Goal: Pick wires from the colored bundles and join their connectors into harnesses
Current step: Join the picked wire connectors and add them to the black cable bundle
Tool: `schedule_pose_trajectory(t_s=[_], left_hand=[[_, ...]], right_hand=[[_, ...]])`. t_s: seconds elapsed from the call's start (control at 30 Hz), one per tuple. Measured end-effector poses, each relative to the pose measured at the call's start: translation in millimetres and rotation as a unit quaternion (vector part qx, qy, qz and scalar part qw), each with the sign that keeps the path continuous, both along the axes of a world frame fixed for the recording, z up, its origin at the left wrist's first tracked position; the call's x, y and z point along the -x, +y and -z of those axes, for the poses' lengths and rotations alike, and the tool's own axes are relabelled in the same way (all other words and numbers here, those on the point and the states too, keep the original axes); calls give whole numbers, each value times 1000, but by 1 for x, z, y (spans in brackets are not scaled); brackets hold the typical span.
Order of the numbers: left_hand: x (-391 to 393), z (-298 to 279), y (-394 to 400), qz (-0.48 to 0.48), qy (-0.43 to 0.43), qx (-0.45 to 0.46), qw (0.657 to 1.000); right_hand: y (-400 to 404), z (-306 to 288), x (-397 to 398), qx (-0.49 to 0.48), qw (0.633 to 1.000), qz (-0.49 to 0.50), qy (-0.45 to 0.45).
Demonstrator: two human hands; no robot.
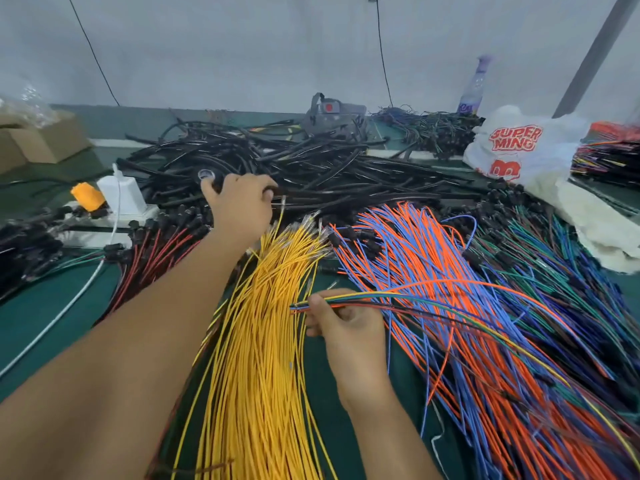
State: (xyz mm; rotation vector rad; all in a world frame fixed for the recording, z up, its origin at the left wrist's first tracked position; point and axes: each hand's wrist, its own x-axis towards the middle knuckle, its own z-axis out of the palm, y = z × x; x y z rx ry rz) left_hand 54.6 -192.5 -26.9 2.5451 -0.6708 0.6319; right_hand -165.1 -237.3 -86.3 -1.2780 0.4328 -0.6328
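Note:
My right hand [341, 322] pinches a small bunch of mixed wires [433, 301], yellow, green, blue, orange, red and black, which trail off to the right over the other bundles. My left hand [242, 202] reaches far forward and grips a black sleeved cable [311, 194] at the near edge of the black cable pile. A thick yellow wire bundle [263, 341] lies between my arms. To its right lies an orange and blue bundle [433, 258], then a green and blue bundle [554, 258]. A red and black bundle [156, 251] with black connectors lies under my left arm.
The green table [45, 306] carries a white power strip [104, 216] with a white charger [121, 192] and an orange plug [88, 196] at the left. A cardboard box [38, 140] stands far left. A printed plastic bag [519, 147], white cloth [595, 223] and a bottle [472, 88] sit at the right.

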Motion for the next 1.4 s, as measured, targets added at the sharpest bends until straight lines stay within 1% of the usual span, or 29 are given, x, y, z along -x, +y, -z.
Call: schedule_pose_trajectory(t_s=[0.07, 0.13, 0.2, 0.3, 0.37, 0.47, 0.53, 0.57, 0.63, 0.7, 0.77, 0.83, 0.9, 0.93, 1.0, 1.1, 1.2, 1.33, 1.4], left_hand=[[0, -17, 11, 14, -24, 26, 999], [2, -32, 26, 70, -21, 49, 996], [7, -44, 47, 130, -21, 51, 990], [18, -47, 84, 151, -45, -24, 987], [27, -40, 113, 152, -30, -94, 983], [40, -25, 150, 103, 21, -196, 975], [51, -17, 162, 66, 44, -227, 971], [59, -14, 162, 54, 39, -224, 972], [77, -11, 153, 64, 8, -166, 984], [98, -2, 131, 144, -5, -98, 985], [119, 10, 101, 236, 36, -55, 969], [137, 24, 72, 270, 106, -31, 957], [144, 38, 52, 252, 144, -37, 956], [143, 44, 45, 229, 136, -54, 962], [139, 56, 41, 191, 91, -82, 974], [134, 66, 44, 187, 55, -45, 980], [132, 66, 47, 200, 67, -1, 977], [133, 63, 52, 163, 55, 5, 985], [135, 60, 55, 165, 56, 16, 985]], right_hand=[[1, -1, 1, 0, 1000, 1, -1], [1, -1, 1, 1, 1000, 1, -2], [1, -2, 1, 3, 1000, 4, -2], [2, -1, 0, 11, 1000, 14, 4], [2, -2, 1, 15, 1000, 13, 6], [3, -2, 4, 22, 1000, 11, 6], [3, -2, 6, 24, 1000, 11, 11], [3, -2, 6, 22, 1000, 13, 12], [2, -3, 5, 24, 999, 26, 14], [0, -2, 6, 34, 998, 57, 11], [-4, 0, 6, 45, 995, 92, 6], [-7, 2, 5, 53, 991, 120, 0], [-9, 3, 2, 53, 988, 144, -13], [-10, 4, 0, 50, 987, 153, -17], [-11, 5, -3, 42, 986, 160, -17], [-10, 5, -5, 22, 988, 150, -26], [-9, 2, -3, -10, 991, 126, -49], [-9, -3, 0, -85, 989, 72, -93], [-9, -4, 2, -108, 987, 33, -112]])
